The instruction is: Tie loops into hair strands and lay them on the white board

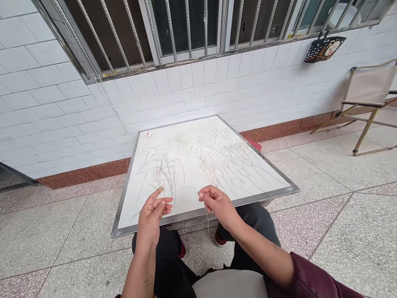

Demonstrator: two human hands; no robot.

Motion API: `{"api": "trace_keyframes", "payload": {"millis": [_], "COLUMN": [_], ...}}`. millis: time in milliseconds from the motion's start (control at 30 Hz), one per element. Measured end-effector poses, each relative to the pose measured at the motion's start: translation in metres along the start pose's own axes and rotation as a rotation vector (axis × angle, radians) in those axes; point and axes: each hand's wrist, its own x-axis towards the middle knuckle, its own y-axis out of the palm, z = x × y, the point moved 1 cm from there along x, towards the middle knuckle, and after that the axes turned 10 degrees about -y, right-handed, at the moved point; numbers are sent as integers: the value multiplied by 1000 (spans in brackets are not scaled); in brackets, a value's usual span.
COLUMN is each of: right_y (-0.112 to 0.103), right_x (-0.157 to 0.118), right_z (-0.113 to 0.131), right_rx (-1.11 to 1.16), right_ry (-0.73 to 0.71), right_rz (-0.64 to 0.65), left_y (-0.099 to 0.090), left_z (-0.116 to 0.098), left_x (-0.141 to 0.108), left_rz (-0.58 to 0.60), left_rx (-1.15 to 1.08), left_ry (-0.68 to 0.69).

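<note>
My right hand (217, 203) pinches a thin wire (207, 218) between thumb and fingers, and one end of it dangles below the hand over the table's front edge. Across from it, my left hand (153, 211) has its thumb pressed near the middle finger while the index finger stands apart. Anything held there is too fine to make out. Under and beyond the left hand lies a tangle of bent thin wires (163, 167). To the right, several wires with a round loop at one end (215, 183) are spread in rows on the white tabletop (186, 203).
A metal rim (125, 188) borders the table. Behind it stands a white tiled wall (173, 89) with a barred window (186, 25). A small red-and-white item (149, 135) sits at the far left corner. Right, a folding chair (369, 85) stands below a hanging black bag (324, 49).
</note>
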Motion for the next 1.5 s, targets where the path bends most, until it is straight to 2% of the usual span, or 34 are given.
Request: {"api": "trace_keyframes", "payload": {"millis": [133, 400, 533, 667, 833, 1000, 1133, 1300, 1500], "right_y": [1, 3, 2, 0, 9, 31, 47, 54, 54], "right_x": [2, -3, 4, 35, 98, 157, 193, 218, 223], "right_z": [-3, -8, -13, -23, -41, -63, -83, -106, -121], "right_rx": [15, 8, -6, -84, -143, -216, -275, -320, -327], "right_ry": [1, 18, 24, 8, 24, 75, 131, 177, 157], "right_rz": [23, 65, 66, -19, -76, -58, -14, 28, 10], "left_y": [-3, 10, 6, -1, -9, -19, -23, -24, -28], "left_z": [7, 9, 16, 32, 62, 80, 95, 111, 117], "left_x": [2, -3, -2, 0, 7, 20, 33, 47, 59], "left_rz": [-59, -99, -139, -159, -149, -186, -169, -150, -216], "left_rx": [-2, -35, -47, -10, 25, 18, 0, -27, -45], "left_ry": [21, 128, 130, 90, 17, -1, -33, -76, -119]}}
